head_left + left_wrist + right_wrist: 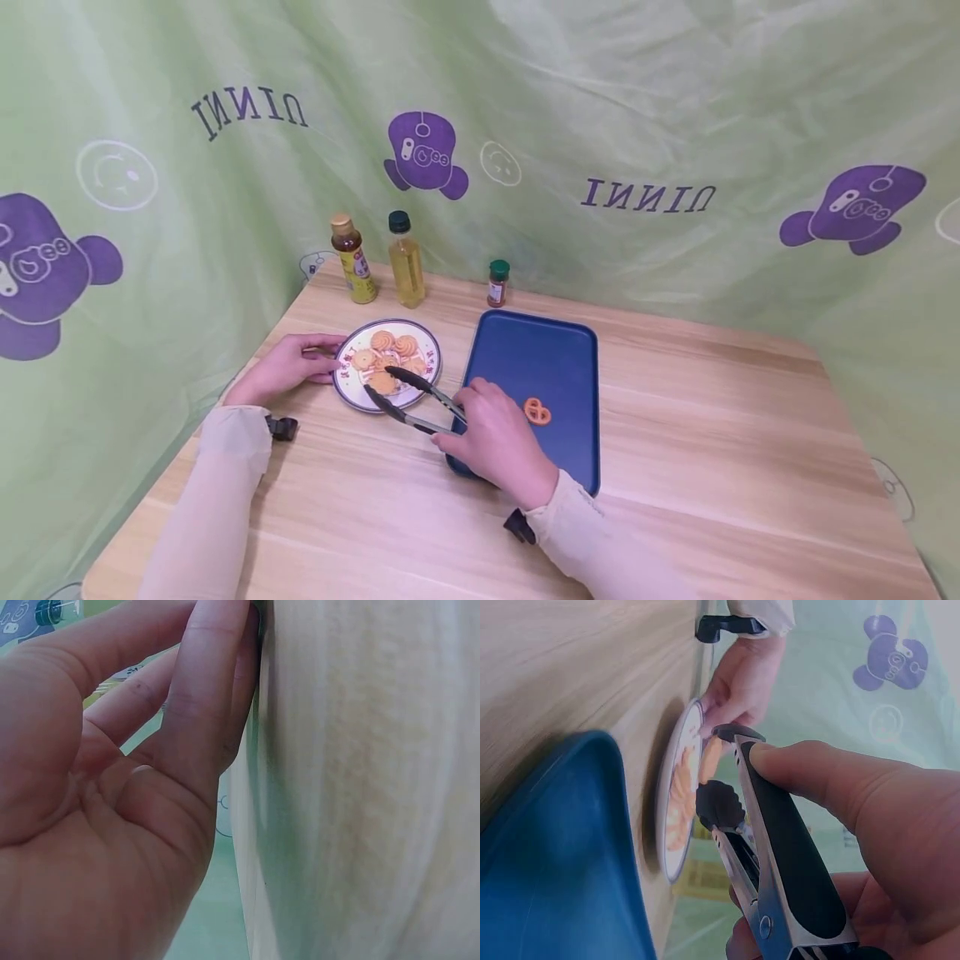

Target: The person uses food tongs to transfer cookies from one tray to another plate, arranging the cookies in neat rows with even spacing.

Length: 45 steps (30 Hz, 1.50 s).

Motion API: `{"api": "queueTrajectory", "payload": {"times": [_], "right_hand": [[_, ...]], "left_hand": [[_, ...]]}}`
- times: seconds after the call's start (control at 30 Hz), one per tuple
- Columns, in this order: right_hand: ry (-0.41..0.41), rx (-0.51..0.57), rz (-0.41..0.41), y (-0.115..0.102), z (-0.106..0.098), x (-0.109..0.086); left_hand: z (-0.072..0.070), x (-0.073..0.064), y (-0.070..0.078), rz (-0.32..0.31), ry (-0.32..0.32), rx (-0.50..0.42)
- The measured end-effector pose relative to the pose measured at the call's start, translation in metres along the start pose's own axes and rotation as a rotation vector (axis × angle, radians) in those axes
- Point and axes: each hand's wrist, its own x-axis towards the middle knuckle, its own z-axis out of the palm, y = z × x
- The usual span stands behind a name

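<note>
My right hand (504, 442) grips a pair of tongs (405, 417) with black tips and metal arms, its thumb laid along one arm in the right wrist view. The tips are spread over a white plate (347, 396) with a dark rim. One round cookie (711, 759) appears between the tips; whether they squeeze it I cannot tell. Several swirled cookies (406, 346) lie on the plate. At the plate's left edge, my left hand (288, 367) holds the rim between thumb and fingers. The plate itself is out of sight in the left wrist view.
Right of the plate lies a blue tray (558, 358) bearing a pretzel (537, 411). Behind stand a yellow-labelled sauce bottle (356, 265), an oil bottle (407, 267) and a green-capped spice jar (498, 285). A green curtain (675, 100) hangs around the wooden table (720, 467).
</note>
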Motion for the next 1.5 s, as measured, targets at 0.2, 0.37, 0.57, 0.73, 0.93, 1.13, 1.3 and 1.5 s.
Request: {"api": "queueTrajectory", "payload": {"times": [0.2, 0.37, 0.57, 0.73, 0.93, 1.13, 1.3, 1.5], "right_hand": [[-0.007, -0.039, -0.04, -0.011, 0.012, 0.016], [-0.008, -0.062, -0.056, -0.016, 0.018, 0.025], [-0.011, -0.085, -0.047, -0.018, 0.022, 0.029], [-0.01, -0.086, -0.044, -0.018, 0.023, 0.029], [-0.02, -0.07, -0.037, -0.018, 0.022, 0.029], [-0.044, -0.042, -0.01, -0.014, 0.019, 0.027], [-0.103, 0.047, 0.047, -0.011, 0.013, 0.026], [-0.11, 0.091, 0.078, -0.007, 0.004, 0.016]], "left_hand": [[0.0, 0.001, -0.001, -0.006, 0.006, -0.011], [0.0, 0.001, -0.001, -0.017, 0.003, -0.029], [0.002, 0.001, -0.002, -0.016, -0.001, -0.027], [0.002, 0.0, 0.0, -0.015, -0.001, -0.032], [0.002, 0.001, 0.0, -0.016, 0.0, -0.031], [0.002, 0.004, -0.001, -0.022, -0.001, -0.019], [0.002, 0.005, -0.002, -0.04, 0.011, -0.013], [0.001, 0.002, -0.004, -0.021, 0.009, -0.001]]}}
